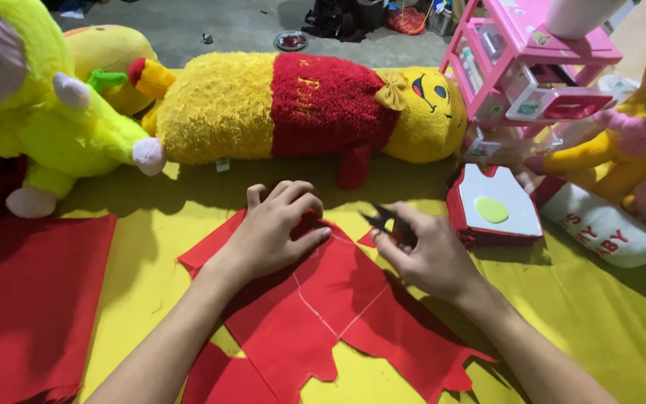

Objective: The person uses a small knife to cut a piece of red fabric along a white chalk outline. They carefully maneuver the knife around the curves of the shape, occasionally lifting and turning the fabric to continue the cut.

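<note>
Red felt (315,292) lies flat on the yellow cloth (607,322) that covers the work surface, directly in front of the person, with faint white chalk lines (315,308) crossing its middle and ragged notches along its lower edge. The left hand (274,232) presses down on the upper part of the piece, fingers (297,196) bent and spread a little, thumb laid along the cloth. The right hand (431,258) sits at the felt's upper right edge, its fingers closed around small black scissors (384,218) whose dark blades point up and to the left, towards the left hand.

To cut cleanly here, I judge that the left hand should keep the felt taut and flat close to the blades, yet stay clear of their tips, since the two hands are near each other. The blades should follow a chalk line in short snips, with the felt turned rather than the wrist twisted.

More red cloth (31,299) lies at the left. A long yellow plush bolster with a red band (308,105) lies across the far side, a yellow-green plush toy (54,120) is at its left end, a white and red box with a green oval (495,206) lies just right of the scissors, and a pink plastic shelf (532,67) stands behind it.
</note>
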